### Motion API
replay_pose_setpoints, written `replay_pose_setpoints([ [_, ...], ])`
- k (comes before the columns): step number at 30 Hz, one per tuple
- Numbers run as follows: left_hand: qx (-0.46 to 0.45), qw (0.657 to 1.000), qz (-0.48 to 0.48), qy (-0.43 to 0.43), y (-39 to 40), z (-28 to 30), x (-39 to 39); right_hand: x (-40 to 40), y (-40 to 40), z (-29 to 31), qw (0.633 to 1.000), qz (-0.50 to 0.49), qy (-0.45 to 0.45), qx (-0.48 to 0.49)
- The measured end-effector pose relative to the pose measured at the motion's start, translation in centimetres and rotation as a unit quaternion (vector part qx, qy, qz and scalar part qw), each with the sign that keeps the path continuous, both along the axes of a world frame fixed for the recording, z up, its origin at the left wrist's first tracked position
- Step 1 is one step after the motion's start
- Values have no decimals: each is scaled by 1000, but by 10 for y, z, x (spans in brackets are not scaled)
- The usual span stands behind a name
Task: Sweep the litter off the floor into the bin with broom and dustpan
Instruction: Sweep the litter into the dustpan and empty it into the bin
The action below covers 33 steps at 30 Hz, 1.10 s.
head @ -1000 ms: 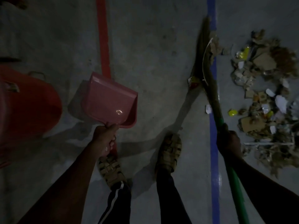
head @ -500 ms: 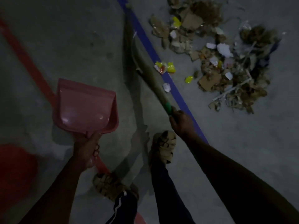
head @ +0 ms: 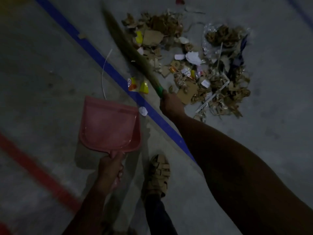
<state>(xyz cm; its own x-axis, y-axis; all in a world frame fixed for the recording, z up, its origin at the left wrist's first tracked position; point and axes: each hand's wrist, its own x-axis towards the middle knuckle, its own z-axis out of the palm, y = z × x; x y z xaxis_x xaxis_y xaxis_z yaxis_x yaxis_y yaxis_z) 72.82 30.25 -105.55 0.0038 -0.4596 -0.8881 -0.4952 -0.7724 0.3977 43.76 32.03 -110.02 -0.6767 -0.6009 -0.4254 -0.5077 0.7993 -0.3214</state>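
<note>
A pile of litter, mostly brown cardboard scraps, dry leaves, white paper and yellow wrappers, lies on the grey floor at upper right. My right hand grips the green handle of a grass broom, whose bristles lie along the pile's left edge. My left hand grips the handle of a pink dustpan, held low at lower centre, left of the pile. Two yellow wrappers and a white scrap lie apart from the pile near the blue line. The bin is out of view.
A blue floor line runs diagonally between dustpan and pile. A red line crosses the lower left. My sandalled foot stands just right of the dustpan. A thin white strap lies left of the blue line.
The view has swung right, so the orange bin has left the frame and the pile sits nearer the centre. The broom has moved over the blue line to the pile's edge. The dustpan has come closer to the litter.
</note>
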Motion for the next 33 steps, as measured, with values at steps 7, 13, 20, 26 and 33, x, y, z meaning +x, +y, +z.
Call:
replay_pose_setpoints([
  [7,-5,999,-35,-7,1,5,-67,-55,24,2,991,-130,-37,-22],
  [13,-37,996,-78,-16,-13,11,-93,-67,107,2,965,-260,-38,2],
  [20,-56,991,-117,-28,-12,11,-82,-37,174,19,980,-185,39,61],
  [26,-46,990,-131,-36,3,12,-33,27,183,33,991,-132,17,1],
  [33,12,994,-101,-25,2,17,44,121,152,29,994,-101,-24,-41],
])
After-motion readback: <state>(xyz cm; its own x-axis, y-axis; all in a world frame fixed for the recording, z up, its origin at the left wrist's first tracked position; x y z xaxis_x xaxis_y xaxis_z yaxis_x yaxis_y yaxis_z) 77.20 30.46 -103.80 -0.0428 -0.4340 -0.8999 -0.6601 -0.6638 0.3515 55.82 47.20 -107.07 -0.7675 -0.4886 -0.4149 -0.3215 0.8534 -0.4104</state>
